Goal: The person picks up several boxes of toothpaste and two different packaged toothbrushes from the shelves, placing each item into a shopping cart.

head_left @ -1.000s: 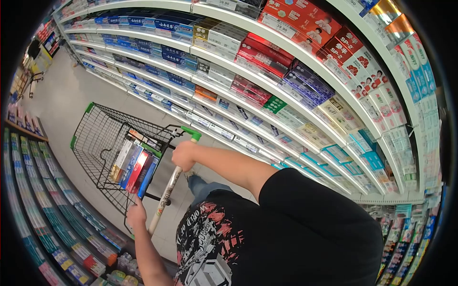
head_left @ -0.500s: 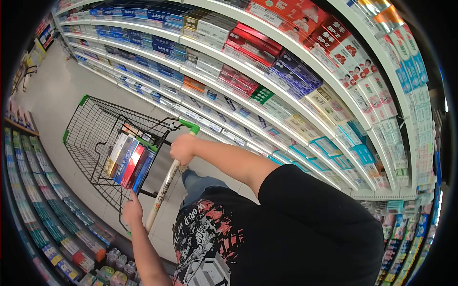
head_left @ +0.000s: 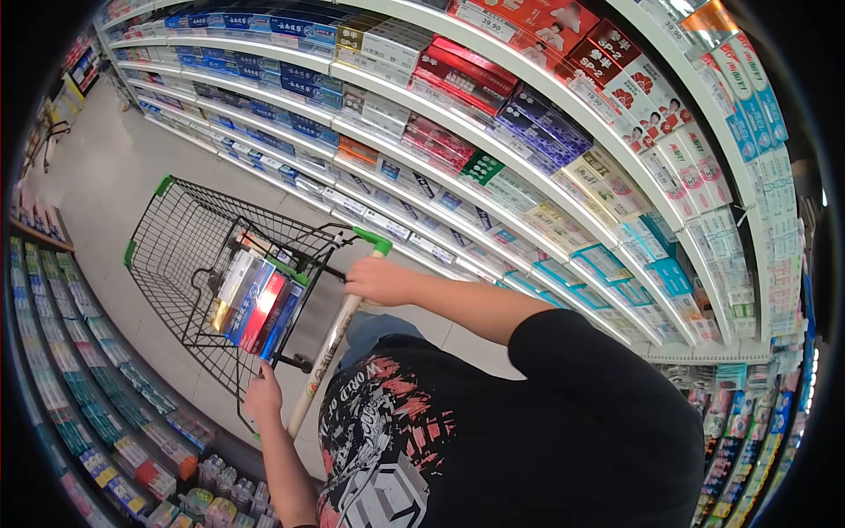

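A wire shopping cart [head_left: 180,295] with green corners stands at centre-left, its pale handle bar [head_left: 321,368] running diagonally. My right hand [head_left: 378,280] is closed around the handle's upper end, near the green end piece. Inside the cart, upright against its near end, is a row of boxes: a red box [head_left: 264,313], blue ones and a silver-gold one. My left hand [head_left: 263,396] is mostly closed near the cart's lower near corner, with one fingertip at the bottom edge of the boxes. What its other fingers hold is hidden.
Long lit shelves [head_left: 493,123] of boxed goods curve along the top and right. Lower shelves [head_left: 97,387] with packages line the left and bottom. The grey tiled floor [head_left: 123,167] runs between them. Another rack with goods stands at the far left.
The cart, its boxes and both my hands have shifted slightly to the right in view. My right hand stays on the handle, and my left hand remains by the boxes' lower edge.
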`<state>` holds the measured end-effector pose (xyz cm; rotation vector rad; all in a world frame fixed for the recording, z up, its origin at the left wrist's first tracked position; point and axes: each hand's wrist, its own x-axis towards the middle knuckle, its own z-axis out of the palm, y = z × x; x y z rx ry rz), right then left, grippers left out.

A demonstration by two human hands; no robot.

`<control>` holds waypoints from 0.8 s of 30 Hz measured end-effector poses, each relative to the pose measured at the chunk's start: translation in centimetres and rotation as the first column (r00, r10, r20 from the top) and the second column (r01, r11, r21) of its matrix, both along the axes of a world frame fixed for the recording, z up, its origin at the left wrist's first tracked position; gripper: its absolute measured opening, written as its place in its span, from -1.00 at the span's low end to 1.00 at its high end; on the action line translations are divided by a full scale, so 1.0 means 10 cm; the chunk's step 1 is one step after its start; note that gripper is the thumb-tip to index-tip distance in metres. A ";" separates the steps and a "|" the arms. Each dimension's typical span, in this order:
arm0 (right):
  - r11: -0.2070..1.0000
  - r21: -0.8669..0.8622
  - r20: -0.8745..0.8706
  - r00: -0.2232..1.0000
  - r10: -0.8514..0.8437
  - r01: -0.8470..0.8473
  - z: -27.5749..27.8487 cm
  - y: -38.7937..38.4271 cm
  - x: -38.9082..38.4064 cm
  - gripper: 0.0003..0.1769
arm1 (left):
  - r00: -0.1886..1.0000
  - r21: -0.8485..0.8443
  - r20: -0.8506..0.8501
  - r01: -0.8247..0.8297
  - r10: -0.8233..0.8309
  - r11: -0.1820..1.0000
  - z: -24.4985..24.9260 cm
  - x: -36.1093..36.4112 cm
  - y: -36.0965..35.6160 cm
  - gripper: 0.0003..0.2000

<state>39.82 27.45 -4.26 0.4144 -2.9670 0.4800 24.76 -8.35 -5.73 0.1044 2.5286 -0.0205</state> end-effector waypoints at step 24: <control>-0.054 0.503 -0.554 0.274 -0.787 0.862 1.59 3.11 1.63 -0.44 | 0.995 0.072 0.095 0.012 -0.019 0.997 -0.07 0.25 -0.23 -0.13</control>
